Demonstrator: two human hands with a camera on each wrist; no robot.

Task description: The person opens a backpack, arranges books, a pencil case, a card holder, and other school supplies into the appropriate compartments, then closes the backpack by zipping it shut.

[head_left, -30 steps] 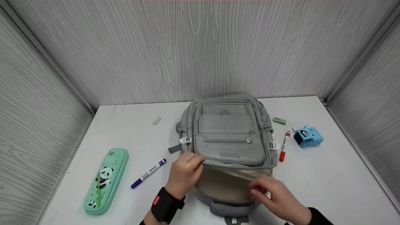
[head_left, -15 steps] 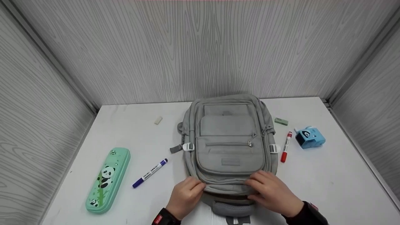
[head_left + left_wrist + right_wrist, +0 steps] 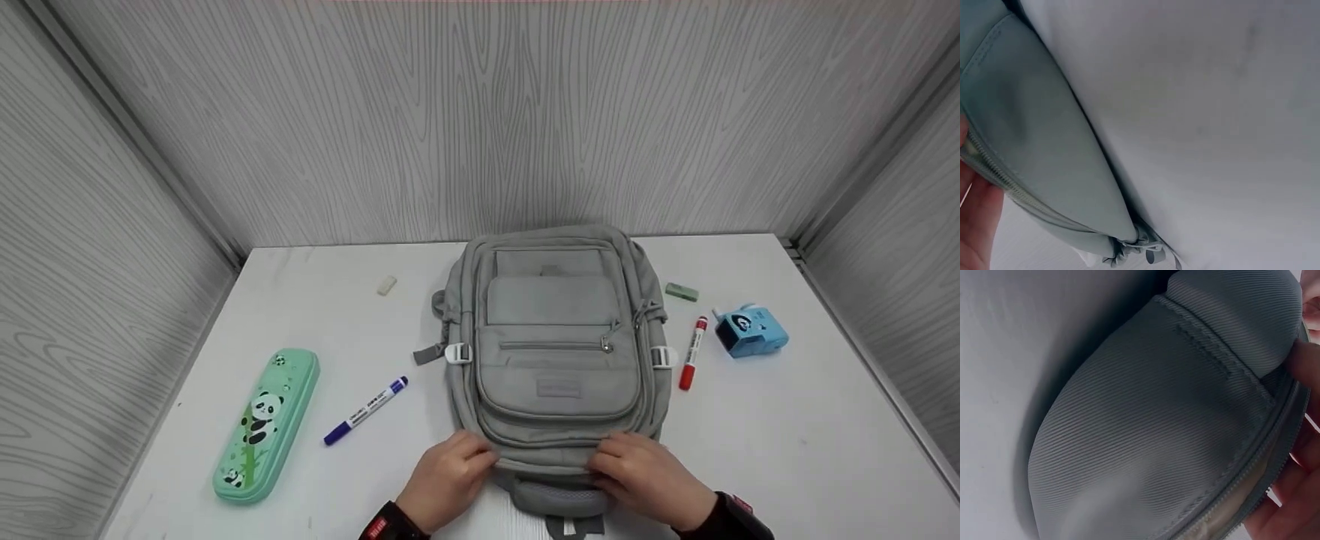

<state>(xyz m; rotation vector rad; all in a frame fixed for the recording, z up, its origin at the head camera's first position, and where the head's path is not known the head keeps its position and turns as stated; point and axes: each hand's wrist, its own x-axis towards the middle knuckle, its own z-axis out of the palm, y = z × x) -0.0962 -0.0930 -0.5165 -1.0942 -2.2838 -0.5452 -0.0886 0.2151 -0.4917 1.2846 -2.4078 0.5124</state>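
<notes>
A grey backpack (image 3: pixel 555 352) lies front side up, its top end toward me. My left hand (image 3: pixel 448 478) pinches the left part of the flap's edge, thumb and fingers on the zipper (image 3: pixel 1010 183) in the left wrist view. On the right part of that edge, my right hand (image 3: pixel 646 480) grips the fabric with curled fingers. The zipper teeth (image 3: pixel 1235 486) are parted in the right wrist view, with cream lining between them. The flap now lies down over the mouth of the bag, just above the padded top handle (image 3: pixel 559 498).
Left of the bag lie a green panda pencil case (image 3: pixel 266 427), a blue marker (image 3: pixel 366 410) and a white eraser (image 3: pixel 386 285). To its right are a red marker (image 3: pixel 693 352), a green eraser (image 3: pixel 682 292) and a blue panda pencil sharpener (image 3: pixel 751 331). Wood-grain panels (image 3: pixel 480 120) enclose the white table.
The raised flap has come down toward me and covers the gaping mouth. My left hand moved down with it, and my right hand went from loose at the opening to gripping the edge.
</notes>
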